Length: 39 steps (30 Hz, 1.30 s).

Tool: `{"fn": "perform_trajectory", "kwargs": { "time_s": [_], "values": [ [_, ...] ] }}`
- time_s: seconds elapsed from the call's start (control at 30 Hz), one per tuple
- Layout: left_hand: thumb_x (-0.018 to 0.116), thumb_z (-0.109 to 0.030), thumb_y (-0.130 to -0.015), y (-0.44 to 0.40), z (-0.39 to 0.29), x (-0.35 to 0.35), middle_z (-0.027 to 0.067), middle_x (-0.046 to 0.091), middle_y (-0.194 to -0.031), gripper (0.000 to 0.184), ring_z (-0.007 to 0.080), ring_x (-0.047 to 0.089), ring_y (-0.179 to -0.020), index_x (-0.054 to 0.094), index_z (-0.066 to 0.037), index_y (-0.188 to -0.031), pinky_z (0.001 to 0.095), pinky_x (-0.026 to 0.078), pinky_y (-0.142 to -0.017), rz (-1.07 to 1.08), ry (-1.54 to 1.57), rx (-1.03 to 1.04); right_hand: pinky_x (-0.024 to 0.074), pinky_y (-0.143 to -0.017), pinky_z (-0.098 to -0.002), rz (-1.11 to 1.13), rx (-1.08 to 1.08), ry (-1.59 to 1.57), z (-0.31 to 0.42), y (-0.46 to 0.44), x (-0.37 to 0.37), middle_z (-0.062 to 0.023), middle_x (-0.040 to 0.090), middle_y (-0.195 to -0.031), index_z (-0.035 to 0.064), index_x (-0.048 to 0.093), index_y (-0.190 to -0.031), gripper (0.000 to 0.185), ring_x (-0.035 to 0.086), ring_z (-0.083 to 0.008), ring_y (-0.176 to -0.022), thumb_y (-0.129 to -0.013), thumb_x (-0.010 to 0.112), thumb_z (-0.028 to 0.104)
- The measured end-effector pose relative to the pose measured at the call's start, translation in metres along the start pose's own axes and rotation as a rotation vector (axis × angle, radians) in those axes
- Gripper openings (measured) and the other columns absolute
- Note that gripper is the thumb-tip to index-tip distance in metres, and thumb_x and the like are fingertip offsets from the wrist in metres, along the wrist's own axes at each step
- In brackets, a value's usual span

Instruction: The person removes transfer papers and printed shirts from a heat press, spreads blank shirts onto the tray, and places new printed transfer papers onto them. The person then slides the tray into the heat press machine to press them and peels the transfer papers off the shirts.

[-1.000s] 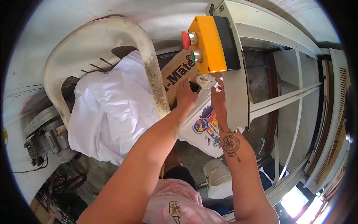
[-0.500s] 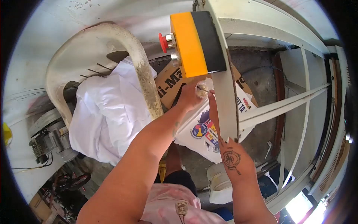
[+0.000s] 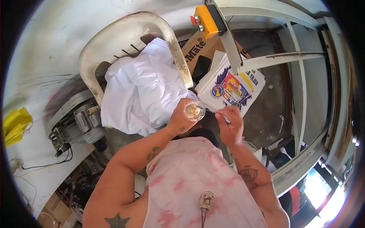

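Close to my chest, my left hand (image 3: pixel 180 118) is wrapped round a clear plastic cup (image 3: pixel 188 114) with pale, creamy food inside. My right hand (image 3: pixel 231 123), opposite it, pinches the handle of a thin spoon (image 3: pixel 208 109) whose other end dips into the cup. The spoon's bowl is hard to make out. Just beyond both hands lies a stack of white printed fabric or sheets (image 3: pixel 232 89) with colourful logos. A black flat object (image 3: pixel 201 68) rests beside the stack.
White cloth (image 3: pixel 140 89) is heaped on a dirty plastic chair (image 3: pixel 89 57) at left. A yellow-black button box (image 3: pixel 207 23) sits on a metal frame (image 3: pixel 281 60) that stretches right. Behind the stack lies cardboard (image 3: pixel 194 47). A motor (image 3: pixel 85 119) stands at far left.
Both hands have come back from beside the button box towards my chest, bringing the cup and spoon. The view has tilted down, so my shirt shows more and the printed stack is less covered.
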State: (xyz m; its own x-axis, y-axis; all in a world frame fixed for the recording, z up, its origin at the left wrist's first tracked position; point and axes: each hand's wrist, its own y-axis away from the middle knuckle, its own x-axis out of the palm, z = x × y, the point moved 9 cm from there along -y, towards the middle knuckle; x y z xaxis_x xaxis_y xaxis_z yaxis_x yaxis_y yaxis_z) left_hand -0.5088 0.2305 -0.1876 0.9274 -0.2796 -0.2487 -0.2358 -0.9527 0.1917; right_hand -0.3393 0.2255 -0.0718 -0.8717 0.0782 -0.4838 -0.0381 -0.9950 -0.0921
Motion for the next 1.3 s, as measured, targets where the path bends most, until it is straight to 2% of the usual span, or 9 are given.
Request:
{"fn": "perform_trajectory", "kwargs": {
  "time_s": [0.23,0.3,0.47,0.57,0.73,0.93,1.17,1.27,1.3],
  "values": [
    [0.08,-0.008,-0.069,0.096,-0.125,-0.107,0.0109,0.053,-0.111,0.068,0.0226,0.056,-0.105,0.04,-0.004,-0.125,0.0326,0.046,-0.089,-0.073,-0.081,0.405,0.0424,-0.064,-0.0384,0.151,-0.498,0.307,0.193,0.033,0.028,-0.0076,0.057,-0.078,0.0045,0.063,-0.078,0.008,0.054,-0.0276,-0.073,-0.072,0.069,0.004],
    [0.08,-0.008,-0.068,0.122,-0.138,-0.133,0.0134,0.051,-0.113,0.073,0.0258,0.055,-0.105,0.038,-0.004,-0.128,0.0347,0.046,-0.089,-0.128,-0.109,0.445,0.0422,-0.064,-0.0385,0.203,-0.552,0.335,0.231,0.053,0.039,-0.0076,0.056,-0.076,0.0041,0.062,-0.077,0.008,0.054,-0.0276,-0.072,-0.072,0.068,0.004],
    [0.08,-0.011,-0.066,0.177,-0.139,-0.184,0.0171,0.047,-0.115,0.074,0.0323,0.053,-0.107,0.039,-0.006,-0.128,0.0379,0.047,-0.09,-0.225,-0.108,0.393,0.0412,-0.06,-0.0341,0.301,-0.291,0.049,0.258,0.091,0.071,-0.0085,0.054,-0.074,0.001,0.061,-0.076,0.005,0.052,-0.0244,-0.066,-0.076,0.066,0.003],
    [0.079,-0.007,-0.069,0.199,-0.137,-0.203,0.0117,0.052,-0.113,0.078,0.0212,0.055,-0.103,0.034,-0.006,-0.132,0.0324,0.045,-0.089,-0.24,-0.211,0.333,0.0395,-0.057,-0.0297,0.338,-0.152,-0.12,0.26,0.106,0.089,-0.0068,0.053,-0.072,-0.001,0.061,-0.076,0.007,0.05,-0.0178,-0.062,-0.08,0.064,0.005],
    [0.079,-0.006,-0.068,0.225,-0.14,-0.222,0.0116,0.051,-0.115,0.077,0.0214,0.055,-0.103,0.036,-0.007,-0.132,0.0315,0.046,-0.089,-0.263,-0.218,0.353,0.036,-0.054,-0.0245,0.367,-0.052,-0.294,0.264,0.126,0.113,-0.0001,0.051,-0.069,-0.0011,0.062,-0.079,0.011,0.046,-0.008,-0.063,-0.084,0.063,0.008],
    [0.079,-0.007,-0.069,0.243,-0.147,-0.232,0.0107,0.051,-0.116,0.073,0.0219,0.056,-0.103,0.039,-0.007,-0.13,0.0319,0.046,-0.089,-0.284,-0.246,0.341,0.0362,-0.061,-0.0203,0.322,0.355,-0.602,0.23,0.139,0.124,0.0002,0.055,-0.071,0.0002,0.062,-0.081,0.01,0.045,-0.0063,-0.064,-0.083,0.064,0.01],
    [0.08,-0.009,-0.068,0.26,-0.152,-0.232,0.0096,0.052,-0.113,0.074,0.0191,0.055,-0.103,0.039,-0.007,-0.13,0.0314,0.045,-0.09,-0.178,-0.169,0.285,0.0381,-0.062,-0.0214,0.278,0.419,-0.763,0.23,0.142,0.122,-0.0007,0.055,-0.07,-0.0002,0.061,-0.084,0.011,0.046,-0.0069,-0.063,-0.083,0.063,0.011],
    [0.08,-0.016,-0.068,0.27,-0.157,-0.233,0.0158,0.052,-0.117,0.072,0.0305,0.053,-0.109,0.041,-0.009,-0.128,0.0372,0.044,-0.094,-0.106,-0.018,0.219,0.0373,-0.062,-0.0219,0.292,0.382,-0.77,0.249,0.137,0.116,-0.0008,0.054,-0.071,-0.0009,0.061,-0.083,0.011,0.045,-0.0068,-0.064,-0.083,0.062,0.01],
    [0.08,-0.016,-0.068,0.274,-0.16,-0.232,0.0155,0.052,-0.118,0.072,0.0298,0.053,-0.111,0.041,-0.009,-0.128,0.0368,0.043,-0.094,-0.07,0.042,0.213,0.0364,-0.061,-0.0219,0.304,0.375,-0.782,0.259,0.135,0.113,-0.0008,0.054,-0.071,-0.0015,0.061,-0.083,0.012,0.044,-0.0068,-0.064,-0.082,0.062,0.01]
  ]
}}
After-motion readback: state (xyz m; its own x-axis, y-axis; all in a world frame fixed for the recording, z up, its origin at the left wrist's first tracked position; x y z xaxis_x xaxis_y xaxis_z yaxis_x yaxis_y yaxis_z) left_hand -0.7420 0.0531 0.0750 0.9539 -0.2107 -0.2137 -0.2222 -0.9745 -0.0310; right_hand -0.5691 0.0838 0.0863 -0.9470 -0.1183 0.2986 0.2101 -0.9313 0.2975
